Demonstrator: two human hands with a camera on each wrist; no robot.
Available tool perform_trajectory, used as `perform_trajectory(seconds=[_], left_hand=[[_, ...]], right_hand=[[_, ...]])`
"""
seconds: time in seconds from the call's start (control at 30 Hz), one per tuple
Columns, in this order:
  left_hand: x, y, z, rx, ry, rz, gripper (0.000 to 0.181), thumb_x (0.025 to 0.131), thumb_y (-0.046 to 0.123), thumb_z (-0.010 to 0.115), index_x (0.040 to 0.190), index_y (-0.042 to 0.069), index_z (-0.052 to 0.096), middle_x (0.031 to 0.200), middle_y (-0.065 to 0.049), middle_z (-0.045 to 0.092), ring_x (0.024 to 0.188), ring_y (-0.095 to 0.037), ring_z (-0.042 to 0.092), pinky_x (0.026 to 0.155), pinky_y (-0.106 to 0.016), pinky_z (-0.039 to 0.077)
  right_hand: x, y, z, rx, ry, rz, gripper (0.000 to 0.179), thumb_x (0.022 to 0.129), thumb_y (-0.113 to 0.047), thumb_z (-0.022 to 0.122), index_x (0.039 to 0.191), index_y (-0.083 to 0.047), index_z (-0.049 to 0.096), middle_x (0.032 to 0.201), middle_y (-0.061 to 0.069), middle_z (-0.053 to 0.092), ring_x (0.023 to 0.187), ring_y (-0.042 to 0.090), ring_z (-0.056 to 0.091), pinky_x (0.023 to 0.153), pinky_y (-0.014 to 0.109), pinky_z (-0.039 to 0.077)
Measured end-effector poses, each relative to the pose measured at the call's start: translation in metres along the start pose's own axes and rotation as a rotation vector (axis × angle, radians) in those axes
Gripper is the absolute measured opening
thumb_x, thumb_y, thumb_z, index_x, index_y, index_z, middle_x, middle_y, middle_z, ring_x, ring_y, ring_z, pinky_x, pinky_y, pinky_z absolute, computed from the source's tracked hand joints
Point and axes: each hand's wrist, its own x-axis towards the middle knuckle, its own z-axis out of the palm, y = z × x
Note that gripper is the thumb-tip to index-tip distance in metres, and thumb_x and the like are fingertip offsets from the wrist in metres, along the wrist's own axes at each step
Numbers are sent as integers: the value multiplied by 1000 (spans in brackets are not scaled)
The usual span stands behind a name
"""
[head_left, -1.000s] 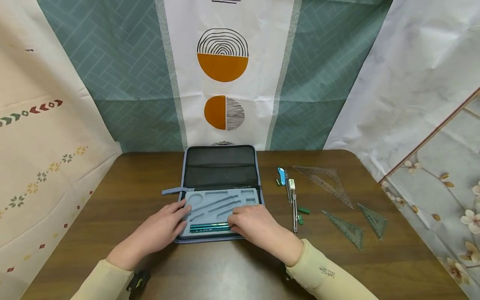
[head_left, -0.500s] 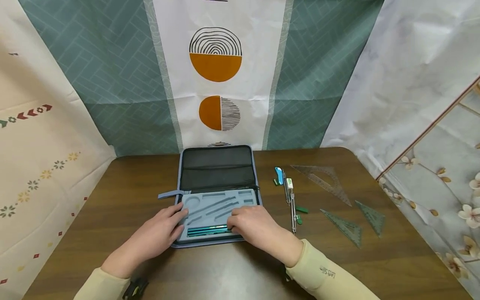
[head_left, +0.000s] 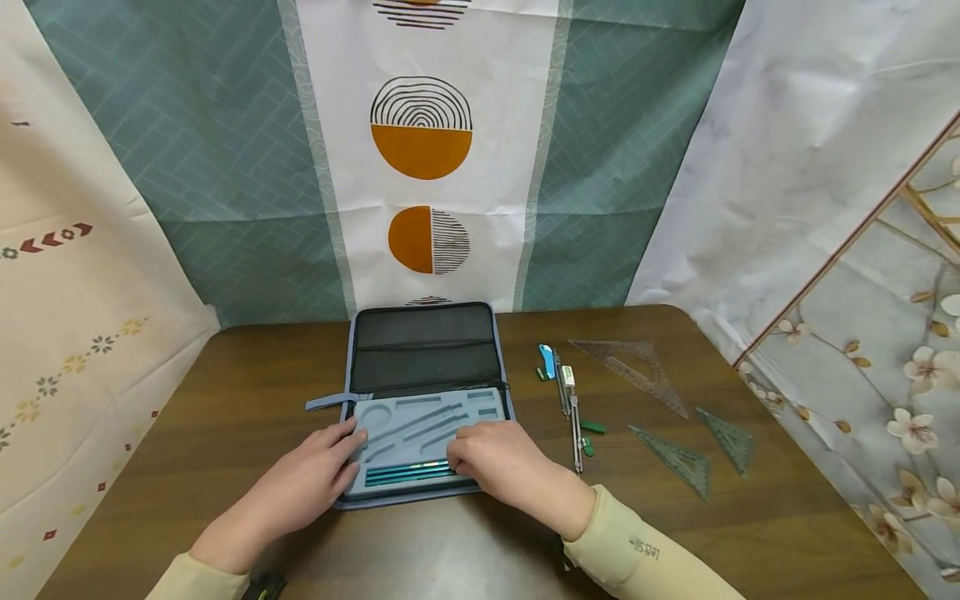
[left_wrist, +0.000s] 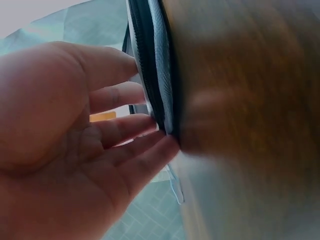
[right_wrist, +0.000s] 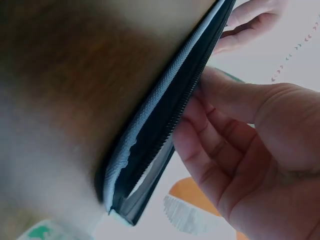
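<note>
Pencils (head_left: 408, 473) are running left-to-right in the tray (head_left: 405, 454), lower centre; the nearer right grip (head_left: 498, 458) is covering their right ends, its hold hidden; the relaxed left grip (head_left: 311, 468) is touching the tray.

A zippered stationery case (head_left: 426, 327) is laid open on the table (head_left: 258, 400), its black-lined lid turned away from the person, its border edged in blue-grey and a fabric strap extended past its left side. A pale grey moulded tray (head_left: 405, 455) is seated in the base, shaped with a round recess, slanted slots and small rectangular ones. Teal pencils (head_left: 401, 475) are set side by side along its near edge. Their right ends are covered by the right hand (head_left: 501, 457); the tray's left edge is touched by the left hand (head_left: 309, 468).
</note>
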Motion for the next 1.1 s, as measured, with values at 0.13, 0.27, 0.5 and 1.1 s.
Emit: perform_trajectory(seconds=[0.13, 0.27, 0.5, 1.1], left_hand=[[1, 0, 3, 44, 68, 18, 44, 101, 12, 81, 141, -3, 71, 148, -30, 63, 129, -48, 67, 97, -56, 61], [2, 2, 6, 27, 76, 20, 44, 101, 12, 82, 141, -2, 71, 148, -29, 63, 129, -47, 67, 97, -56, 61], [0, 2, 10, -20, 34, 7, 44, 103, 12, 80, 143, -1, 70, 150, -28, 62, 132, -48, 65, 96, -57, 61], [3, -4, 2, -32, 29, 3, 44, 101, 13, 82, 142, -1, 72, 150, -27, 63, 131, -48, 65, 99, -58, 60]], right_hand=[[3, -3, -2, -81, 20, -3, 21, 99, -11, 84, 84, -25, 76, 79, -12, 65, 71, 4, 60, 60, 21, 47], [1, -3, -3, -83, 7, 4, 22, 99, -11, 83, 83, -25, 77, 79, -12, 64, 71, 4, 60, 60, 22, 48], [-3, 1, 2, -2, -45, 26, 15, 101, -14, 82, 92, -25, 81, 88, -13, 70, 79, 3, 66, 68, 20, 53], [-4, 19, -11, 193, -74, 4, 7, 101, -15, 84, 98, -20, 80, 94, -10, 70, 81, 3, 63, 70, 21, 51]])
